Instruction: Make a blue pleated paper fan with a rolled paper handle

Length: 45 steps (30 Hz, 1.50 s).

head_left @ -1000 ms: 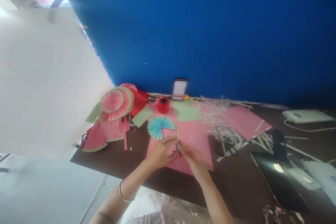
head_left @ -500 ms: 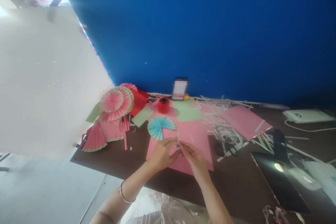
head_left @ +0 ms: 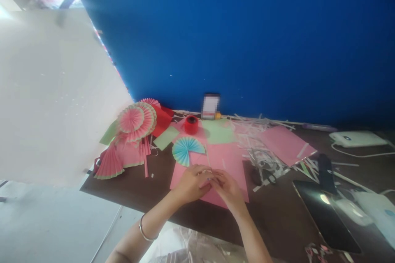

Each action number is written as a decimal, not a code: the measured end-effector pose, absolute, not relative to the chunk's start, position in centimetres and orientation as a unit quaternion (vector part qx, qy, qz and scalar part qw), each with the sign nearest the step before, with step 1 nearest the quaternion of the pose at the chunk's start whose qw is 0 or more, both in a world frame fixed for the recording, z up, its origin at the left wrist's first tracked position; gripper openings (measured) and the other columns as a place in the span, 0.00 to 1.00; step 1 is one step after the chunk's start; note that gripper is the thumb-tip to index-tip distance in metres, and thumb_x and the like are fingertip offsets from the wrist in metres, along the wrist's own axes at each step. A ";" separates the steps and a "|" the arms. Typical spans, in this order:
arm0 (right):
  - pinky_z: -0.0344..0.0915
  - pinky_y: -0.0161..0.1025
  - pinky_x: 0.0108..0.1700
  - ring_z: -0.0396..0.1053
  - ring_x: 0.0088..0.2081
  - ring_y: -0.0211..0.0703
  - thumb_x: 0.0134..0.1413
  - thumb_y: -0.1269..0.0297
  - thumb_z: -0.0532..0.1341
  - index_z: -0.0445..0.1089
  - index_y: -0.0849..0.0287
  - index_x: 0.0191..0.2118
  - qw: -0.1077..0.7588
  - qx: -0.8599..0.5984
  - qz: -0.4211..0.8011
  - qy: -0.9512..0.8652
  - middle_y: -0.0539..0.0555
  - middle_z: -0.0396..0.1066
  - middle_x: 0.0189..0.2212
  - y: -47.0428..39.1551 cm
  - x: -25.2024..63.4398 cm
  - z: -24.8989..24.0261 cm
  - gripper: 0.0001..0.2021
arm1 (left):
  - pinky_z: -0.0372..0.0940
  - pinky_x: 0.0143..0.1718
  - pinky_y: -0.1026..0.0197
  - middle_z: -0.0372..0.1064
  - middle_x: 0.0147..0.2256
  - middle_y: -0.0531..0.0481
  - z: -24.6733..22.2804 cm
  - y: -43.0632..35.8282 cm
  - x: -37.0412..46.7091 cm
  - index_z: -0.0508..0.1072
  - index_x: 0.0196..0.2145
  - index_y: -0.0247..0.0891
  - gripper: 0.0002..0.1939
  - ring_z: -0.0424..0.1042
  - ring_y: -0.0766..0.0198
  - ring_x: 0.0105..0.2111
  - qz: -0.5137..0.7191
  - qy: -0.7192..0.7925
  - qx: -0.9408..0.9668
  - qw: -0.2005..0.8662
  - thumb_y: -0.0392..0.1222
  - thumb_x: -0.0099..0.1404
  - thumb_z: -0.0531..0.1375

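The two hands meet over a big pink paper sheet [head_left: 230, 162] on the dark desk [head_left: 129, 187]. The left hand [head_left: 191, 183] and the right hand [head_left: 228, 189] have their fingers curled in, with the tips close together. I can't tell if they are gripping something, because the fingers hide it. A thin pale strip [head_left: 208, 157] lies just past the fingertips, and I can't see whether it goes in between them.

The blue folded paper fan [head_left: 182, 150] is just past the left hand. It is spread into part of a circle, with a gap on the side near the hands. It lies partly on the pink sheet, and a red tape roll [head_left: 191, 127] sits behind it.

The fan looks very light and a bit springy. The folds should be stiff along their lines but easy to squash, so a hard squeeze on top could flatten them. A good place to hold it is a straight end fold, or near the middle where the folds bunch up. The strip looks light and floppy, so it is best pinched softly by one end.
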State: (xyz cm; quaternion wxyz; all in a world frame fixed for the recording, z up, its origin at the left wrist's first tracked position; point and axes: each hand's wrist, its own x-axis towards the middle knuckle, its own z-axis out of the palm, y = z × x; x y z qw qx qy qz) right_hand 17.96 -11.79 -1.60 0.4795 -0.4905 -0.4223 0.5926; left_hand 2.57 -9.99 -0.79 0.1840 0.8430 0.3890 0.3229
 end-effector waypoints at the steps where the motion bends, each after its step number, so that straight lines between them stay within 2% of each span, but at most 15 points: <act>1: 0.68 0.44 0.44 0.73 0.40 0.47 0.39 0.55 0.68 0.65 0.56 0.42 0.476 -0.483 0.598 -0.428 0.57 0.75 0.36 -12.0 18.0 -1.4 0.22 | 0.66 0.43 0.55 0.70 0.45 0.44 -0.9 -9.9 2.6 0.72 0.42 0.41 0.12 0.71 0.59 0.42 0.312 0.385 0.851 0.172 0.39 0.58 0.58; 4: 0.66 0.47 0.48 0.72 0.42 0.46 0.45 0.56 0.65 0.56 0.54 0.51 0.439 -0.481 0.602 -0.461 0.57 0.73 0.41 -12.6 18.2 -0.8 0.28 | 0.66 0.40 0.56 0.71 0.43 0.43 -1.2 -9.7 2.7 0.73 0.39 0.40 0.09 0.71 0.59 0.40 0.300 0.386 0.859 0.155 0.38 0.58 0.59; 6: 0.63 0.47 0.51 0.70 0.45 0.46 0.47 0.56 0.64 0.53 0.53 0.53 0.402 -0.501 0.587 -0.494 0.58 0.72 0.43 -12.8 18.4 -0.5 0.29 | 0.66 0.37 0.59 0.72 0.39 0.44 -1.2 -9.7 2.9 0.74 0.36 0.39 0.07 0.71 0.61 0.37 0.311 0.389 0.850 0.173 0.36 0.59 0.57; 11: 0.65 0.43 0.47 0.70 0.44 0.46 0.52 0.55 0.59 0.58 0.54 0.50 0.367 -0.531 0.497 -0.580 0.57 0.71 0.42 -13.0 19.2 -0.8 0.21 | 0.66 0.34 0.63 0.73 0.32 0.46 -0.4 -9.9 3.3 0.74 0.30 0.36 0.08 0.71 0.64 0.32 0.363 0.434 0.768 0.299 0.35 0.59 0.55; 14: 0.66 0.46 0.46 0.69 0.44 0.47 0.52 0.55 0.59 0.61 0.54 0.47 0.354 -0.546 0.362 -0.667 0.57 0.70 0.44 -12.8 19.6 -1.4 0.17 | 0.66 0.32 0.64 0.73 0.29 0.46 0.5 -10.4 3.4 0.74 0.28 0.35 0.08 0.72 0.64 0.30 0.392 0.486 0.656 0.424 0.37 0.59 0.55; 17: 0.59 0.55 0.52 0.64 0.50 0.53 0.49 0.57 0.62 0.62 0.55 0.47 0.391 -0.545 0.162 -0.724 0.59 0.66 0.48 -12.8 19.3 -2.1 0.19 | 0.67 0.30 0.64 0.74 0.27 0.47 1.4 -11.2 3.6 0.75 0.27 0.34 0.09 0.73 0.64 0.29 0.403 0.512 0.568 0.503 0.40 0.58 0.57; 20: 0.61 0.55 0.50 0.62 0.52 0.53 0.50 0.62 0.61 0.61 0.57 0.48 0.478 -0.543 0.063 -0.688 0.62 0.64 0.49 -13.4 17.7 -2.5 0.18 | 0.66 0.32 0.63 0.75 0.27 0.48 2.3 -12.1 4.1 0.75 0.25 0.35 0.09 0.72 0.63 0.30 0.412 0.534 0.559 0.482 0.40 0.58 0.57; 25: 0.69 0.46 0.38 0.65 0.48 0.49 0.52 0.63 0.58 0.59 0.56 0.49 0.598 -0.557 0.163 -0.553 0.62 0.63 0.49 -15.9 14.4 -3.6 0.17 | 0.64 0.37 0.59 0.73 0.23 0.50 3.4 -13.5 5.4 0.74 0.21 0.38 0.09 0.70 0.64 0.28 0.439 0.515 0.624 0.389 0.37 0.57 0.59; 29: 0.67 0.43 0.32 0.66 0.46 0.51 0.49 0.63 0.61 0.62 0.58 0.42 0.643 -0.564 0.114 -0.505 0.62 0.64 0.46 -16.9 14.3 -4.4 0.14 | 0.62 0.39 0.58 0.72 0.23 0.52 3.9 -14.5 6.1 0.74 0.23 0.39 0.06 0.70 0.65 0.27 0.462 0.472 0.658 0.362 0.34 0.56 0.60; 33: 0.66 0.44 0.33 0.68 0.39 0.47 0.51 0.63 0.60 0.63 0.57 0.39 0.619 -0.551 0.036 -0.558 0.57 0.69 0.36 -16.4 16.8 -4.5 0.09 | 0.63 0.40 0.57 0.72 0.30 0.49 3.9 -14.8 6.3 0.74 0.25 0.39 0.04 0.70 0.63 0.35 0.492 0.473 0.642 0.350 0.34 0.56 0.60; 35: 0.63 0.49 0.42 0.68 0.41 0.48 0.49 0.63 0.62 0.66 0.56 0.31 0.559 -0.565 -0.083 -0.601 0.54 0.71 0.32 -16.2 18.3 -4.3 0.05 | 0.61 0.44 0.54 0.70 0.35 0.46 3.7 -14.7 6.3 0.74 0.26 0.39 0.03 0.68 0.60 0.40 0.501 0.501 0.628 0.321 0.35 0.56 0.61; 37: 0.57 0.53 0.48 0.68 0.41 0.50 0.45 0.62 0.66 0.68 0.55 0.26 0.486 -0.595 -0.180 -0.614 0.53 0.72 0.30 -16.3 19.3 -3.8 0.06 | 0.60 0.47 0.51 0.68 0.37 0.46 3.4 -14.6 6.4 0.73 0.25 0.39 0.05 0.66 0.58 0.43 0.507 0.527 0.606 0.314 0.37 0.57 0.60; 39: 0.52 0.57 0.51 0.68 0.41 0.51 0.45 0.63 0.66 0.69 0.54 0.26 0.453 -0.634 -0.182 -0.600 0.54 0.73 0.30 -16.4 19.6 -3.0 0.05 | 0.60 0.47 0.50 0.67 0.36 0.46 3.3 -14.5 6.6 0.72 0.23 0.38 0.07 0.66 0.59 0.42 0.511 0.532 0.581 0.344 0.40 0.58 0.60; 41: 0.51 0.59 0.52 0.70 0.38 0.50 0.49 0.64 0.63 0.69 0.53 0.28 0.455 -0.647 -0.120 -0.600 0.53 0.74 0.29 -16.4 19.2 -2.1 0.02 | 0.61 0.47 0.51 0.67 0.36 0.46 3.3 -14.6 7.0 0.71 0.23 0.38 0.09 0.67 0.59 0.42 0.511 0.526 0.557 0.388 0.42 0.59 0.59; 45: 0.57 0.56 0.52 0.72 0.35 0.45 0.54 0.66 0.57 0.68 0.54 0.33 0.520 -0.592 0.036 -0.615 0.52 0.74 0.30 -15.9 18.0 -0.8 0.03 | 0.63 0.45 0.55 0.67 0.35 0.45 3.4 -14.5 7.0 0.70 0.26 0.37 0.10 0.68 0.60 0.41 0.508 0.503 0.501 0.488 0.44 0.61 0.57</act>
